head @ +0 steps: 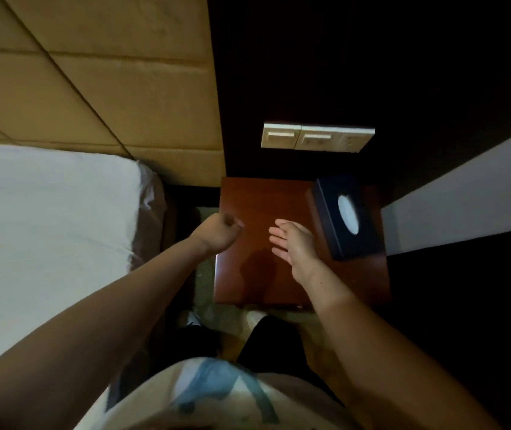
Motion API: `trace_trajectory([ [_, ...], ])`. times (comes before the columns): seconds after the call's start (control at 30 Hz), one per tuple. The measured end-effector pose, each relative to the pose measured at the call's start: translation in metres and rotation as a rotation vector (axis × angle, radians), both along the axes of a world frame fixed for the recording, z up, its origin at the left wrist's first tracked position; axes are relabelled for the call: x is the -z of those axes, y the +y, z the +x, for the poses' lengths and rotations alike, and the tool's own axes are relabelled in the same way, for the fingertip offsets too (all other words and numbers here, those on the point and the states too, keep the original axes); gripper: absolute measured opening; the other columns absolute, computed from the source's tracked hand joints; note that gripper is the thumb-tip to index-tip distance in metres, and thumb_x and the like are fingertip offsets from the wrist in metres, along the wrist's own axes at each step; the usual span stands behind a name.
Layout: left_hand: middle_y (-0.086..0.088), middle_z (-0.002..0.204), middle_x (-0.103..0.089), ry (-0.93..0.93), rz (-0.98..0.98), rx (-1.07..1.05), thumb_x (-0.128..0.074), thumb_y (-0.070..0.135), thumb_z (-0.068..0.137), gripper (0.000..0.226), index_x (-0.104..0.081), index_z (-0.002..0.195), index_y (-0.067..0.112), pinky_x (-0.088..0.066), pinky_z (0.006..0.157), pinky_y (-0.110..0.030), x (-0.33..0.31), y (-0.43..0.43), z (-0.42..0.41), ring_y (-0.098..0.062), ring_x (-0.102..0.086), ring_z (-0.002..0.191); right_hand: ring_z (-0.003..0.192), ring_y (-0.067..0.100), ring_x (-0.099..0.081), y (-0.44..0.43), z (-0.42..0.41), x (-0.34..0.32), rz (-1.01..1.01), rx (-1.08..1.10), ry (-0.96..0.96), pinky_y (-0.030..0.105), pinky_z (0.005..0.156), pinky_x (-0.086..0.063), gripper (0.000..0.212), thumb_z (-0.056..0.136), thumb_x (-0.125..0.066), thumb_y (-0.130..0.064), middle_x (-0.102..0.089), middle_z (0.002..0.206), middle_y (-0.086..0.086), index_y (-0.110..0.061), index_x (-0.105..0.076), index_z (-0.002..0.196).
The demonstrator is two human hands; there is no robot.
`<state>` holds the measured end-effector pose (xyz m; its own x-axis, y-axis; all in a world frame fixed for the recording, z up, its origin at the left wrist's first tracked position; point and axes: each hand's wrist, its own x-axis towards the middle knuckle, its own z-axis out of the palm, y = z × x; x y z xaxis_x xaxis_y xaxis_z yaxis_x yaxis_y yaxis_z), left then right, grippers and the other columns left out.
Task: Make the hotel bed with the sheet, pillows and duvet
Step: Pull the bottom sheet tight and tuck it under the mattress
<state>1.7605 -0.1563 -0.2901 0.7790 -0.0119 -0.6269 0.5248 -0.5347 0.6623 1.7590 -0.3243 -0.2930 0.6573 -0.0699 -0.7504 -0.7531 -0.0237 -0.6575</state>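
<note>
The bed (pixel 46 225) fills the left side, its mattress covered by a white sheet that wraps over the corner near the headboard. No pillow or duvet is in view. My left hand (pixel 217 231) hangs over the gap between the bed and the nightstand, fingers curled into a fist with nothing in it. My right hand (pixel 291 243) is held over the nightstand, palm turned left, fingers straight and empty. Both hands are clear of the sheet.
A red-brown wooden nightstand (pixel 257 274) stands right of the bed, with a dark tissue box (pixel 341 218) on its right side. A tan padded headboard (pixel 108 88) rises behind the bed. White wall switches (pixel 316 136) sit on the dark panel above the nightstand.
</note>
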Motion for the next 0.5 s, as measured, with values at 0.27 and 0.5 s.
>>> trace_trajectory([
  [0.27, -0.006, 0.083, -0.064, -0.107, -0.017, -0.427, -0.052, 0.012, 0.092, 0.015, -0.062, 0.101, 0.006, -0.05, 0.078, -0.035, -0.028, -0.04, -0.042, -0.02, -0.059, 0.073, 0.109, 0.019, -0.059, -0.023, 0.017, -0.056, -0.069, -0.401, -0.208, 0.035, 0.091, -0.051, 0.031, 0.098, -0.044, -0.011, -0.061, 0.121, 0.006, -0.013, -0.057, 0.127],
  [0.5, -0.005, 0.098, -0.067, -0.223, 0.05, -0.771, -0.052, 0.014, 0.09, 0.026, -0.062, 0.113, 0.017, -0.052, 0.084, -0.032, -0.061, -0.023, -0.105, -0.019, -0.065, 0.089, 0.114, 0.02, -0.058, 0.034, -0.006, -0.09, -0.019, -0.785, -0.42, 0.036, 0.1, -0.047, 0.032, 0.095, -0.051, -0.01, -0.061, 0.122, 0.01, -0.01, -0.056, 0.127],
])
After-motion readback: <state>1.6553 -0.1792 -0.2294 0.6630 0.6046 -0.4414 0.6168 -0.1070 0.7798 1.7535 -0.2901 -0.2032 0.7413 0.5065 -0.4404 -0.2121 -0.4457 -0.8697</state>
